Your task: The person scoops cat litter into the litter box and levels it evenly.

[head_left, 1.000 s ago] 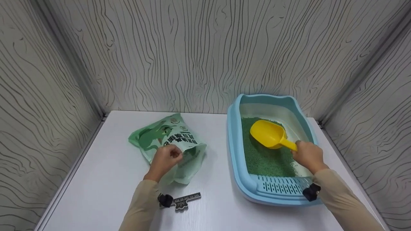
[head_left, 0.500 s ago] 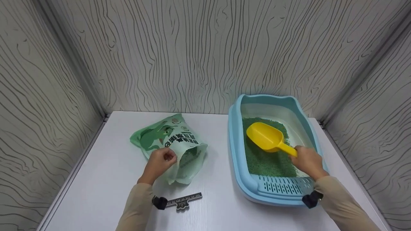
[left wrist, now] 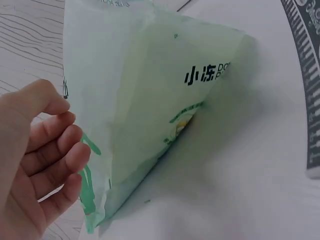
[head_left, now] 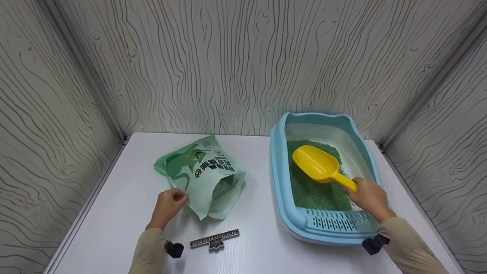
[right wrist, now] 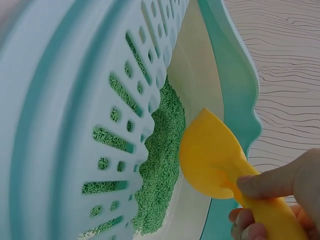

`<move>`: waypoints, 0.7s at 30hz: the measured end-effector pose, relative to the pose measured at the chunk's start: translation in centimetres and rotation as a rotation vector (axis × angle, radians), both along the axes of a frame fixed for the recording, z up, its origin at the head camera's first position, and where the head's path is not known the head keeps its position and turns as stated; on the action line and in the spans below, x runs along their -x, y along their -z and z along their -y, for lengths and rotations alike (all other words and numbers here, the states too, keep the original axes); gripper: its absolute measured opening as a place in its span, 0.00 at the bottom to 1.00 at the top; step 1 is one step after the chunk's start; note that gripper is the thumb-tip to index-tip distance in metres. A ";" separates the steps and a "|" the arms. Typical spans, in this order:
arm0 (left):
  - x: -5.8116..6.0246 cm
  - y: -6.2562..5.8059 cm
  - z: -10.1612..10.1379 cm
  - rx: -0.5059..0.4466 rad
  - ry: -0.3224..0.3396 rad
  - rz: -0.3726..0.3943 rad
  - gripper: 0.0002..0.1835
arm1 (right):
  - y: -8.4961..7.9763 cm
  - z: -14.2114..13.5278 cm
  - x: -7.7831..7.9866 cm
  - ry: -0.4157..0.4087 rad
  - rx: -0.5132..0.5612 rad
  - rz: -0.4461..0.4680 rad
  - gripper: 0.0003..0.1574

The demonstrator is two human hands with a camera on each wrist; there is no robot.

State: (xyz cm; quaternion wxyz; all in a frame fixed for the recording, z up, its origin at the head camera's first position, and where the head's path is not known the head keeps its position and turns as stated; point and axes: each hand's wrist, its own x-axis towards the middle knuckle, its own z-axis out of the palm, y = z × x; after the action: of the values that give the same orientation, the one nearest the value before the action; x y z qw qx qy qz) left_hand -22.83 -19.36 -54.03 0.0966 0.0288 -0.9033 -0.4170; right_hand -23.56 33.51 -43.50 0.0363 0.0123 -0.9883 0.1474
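Note:
My right hand [head_left: 368, 197] grips the handle of a yellow scoop [head_left: 315, 163], thumb along the top in the right wrist view. The scoop's bowl is over the green pellet litter [head_left: 319, 196] inside a light blue litter box [head_left: 279, 179]. At the left, my left hand [head_left: 169, 203] is beside the near left edge of a green and white litter bag [head_left: 201, 182], fingers loosely curled around nothing. The bag lies on its side, its torn mouth gaping toward the front right. In the left wrist view, the fingertips overlap the edge of the bag [left wrist: 150, 90].
A dark clip with ruler markings [head_left: 215, 240] lies on the white table [head_left: 258, 213] in front of the bag. The litter box has a slotted front ledge [head_left: 331, 220]. Wood-patterned panels [head_left: 243, 68] enclose the table at the back and sides.
My left hand has moved off the bag's mouth, toward the left and front. The scoop has shifted slightly left and forward over the litter, still in my right hand.

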 end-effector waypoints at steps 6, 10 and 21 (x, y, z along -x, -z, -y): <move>-0.2 1.1 0.8 -0.062 0.005 0.188 0.08 | -0.1 -0.5 -0.5 0.021 0.055 0.038 0.26; -0.2 2.1 1.1 -0.099 0.001 0.272 0.11 | -0.4 -0.7 -0.8 0.032 0.076 0.063 0.27; 0.5 4.1 0.7 -0.340 -0.042 0.331 0.12 | -0.9 -0.9 -1.8 0.020 0.082 0.025 0.28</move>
State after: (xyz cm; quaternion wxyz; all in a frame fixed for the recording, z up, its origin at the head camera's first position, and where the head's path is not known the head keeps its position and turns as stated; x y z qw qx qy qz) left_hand -23.36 -20.01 -58.08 -0.0503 0.1313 -0.8229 -0.5505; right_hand -21.81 34.38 -42.63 0.0258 -0.0011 -0.9820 0.1874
